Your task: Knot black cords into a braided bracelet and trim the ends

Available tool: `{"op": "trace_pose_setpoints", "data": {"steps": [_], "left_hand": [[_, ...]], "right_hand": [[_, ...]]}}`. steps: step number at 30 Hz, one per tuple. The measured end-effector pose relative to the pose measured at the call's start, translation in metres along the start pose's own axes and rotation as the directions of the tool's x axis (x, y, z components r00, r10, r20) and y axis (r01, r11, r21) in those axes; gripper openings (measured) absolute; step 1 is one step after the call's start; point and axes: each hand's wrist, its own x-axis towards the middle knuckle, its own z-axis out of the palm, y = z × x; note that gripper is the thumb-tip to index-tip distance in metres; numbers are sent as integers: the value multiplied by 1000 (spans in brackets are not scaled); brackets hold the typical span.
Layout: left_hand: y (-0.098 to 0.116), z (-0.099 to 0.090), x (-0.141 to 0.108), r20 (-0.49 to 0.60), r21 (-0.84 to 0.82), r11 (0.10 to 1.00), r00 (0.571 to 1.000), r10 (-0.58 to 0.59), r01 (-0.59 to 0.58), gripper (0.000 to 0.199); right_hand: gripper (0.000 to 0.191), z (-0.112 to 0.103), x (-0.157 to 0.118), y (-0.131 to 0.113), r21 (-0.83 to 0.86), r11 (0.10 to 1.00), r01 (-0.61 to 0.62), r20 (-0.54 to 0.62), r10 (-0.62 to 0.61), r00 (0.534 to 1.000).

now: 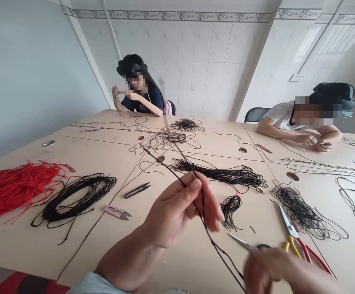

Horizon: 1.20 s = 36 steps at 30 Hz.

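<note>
Black cords (208,233) run slantwise between my two hands, above the table. My left hand (180,204) is closed on them, the thumb pressed against the fingers, and two cord ends stick out beyond it toward the upper left. At the lower right, my right hand (265,269) is blurred by motion, its fingers curled at the lower part of the cords. Close beyond my left hand lie a long bundle of black cord (223,173) and a small bundle (231,206) tied with red.
Red cords (21,183), a black coil (76,198), pink snips (116,212) and black snips (137,190) lie left. Red-and-yellow-handled scissors (295,234), dark-handled scissors (245,243) and tangled cord (302,212) lie right. Two people (140,92) (306,118) sit across the table (125,245).
</note>
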Motion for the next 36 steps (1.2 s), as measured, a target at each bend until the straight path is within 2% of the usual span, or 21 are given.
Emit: {"op": "trace_pose_setpoints", "data": {"steps": [1,3,4,7,10,14,16,18,21,28,31,33,35,36], "left_hand": [[-1,0,-2,37,24,999,998,-43,42,26],[-4,-1,-4,126,112,985,981,-149,135,34],[-5,-1,-5,163,163,970,965,-205,178,38],[-9,-2,-7,207,277,917,914,-348,287,44],[-13,0,-11,146,330,867,888,-437,372,47],[-17,0,-14,26,358,831,885,-465,426,47],[-18,-2,-12,28,368,818,874,-485,442,48],[-20,-5,-8,57,382,795,846,-530,472,49],[-21,-9,-1,87,404,758,803,-589,512,50],[-29,-14,3,47,446,702,768,-638,555,51],[-34,-15,4,42,437,714,780,-624,548,50],[-36,-16,5,21,439,761,841,-540,477,43],[-36,-17,8,-40,457,815,924,-380,355,35],[-35,-18,9,-75,462,833,949,-306,305,34]], "right_hand": [[13,-1,13,-5,60,998,30,-22,-29,999],[23,1,41,-17,145,983,111,-229,-76,970],[24,3,55,-23,198,968,156,-294,-93,951],[20,12,88,-37,316,883,348,-346,-234,908],[12,22,105,-47,460,794,398,-397,-217,892],[10,26,108,-56,647,682,341,-383,-96,919],[12,24,107,-59,687,650,326,-372,-71,925],[13,21,105,-59,709,620,337,-378,-69,923],[14,18,103,-57,716,589,374,-422,-61,904],[12,9,99,-56,633,603,486,-569,-64,820],[13,7,97,-55,589,635,501,-608,-61,792],[14,7,95,-53,562,660,499,-621,-62,781],[14,6,91,-52,504,686,525,-648,-102,755],[12,6,89,-51,457,710,536,-668,-124,734]]}}
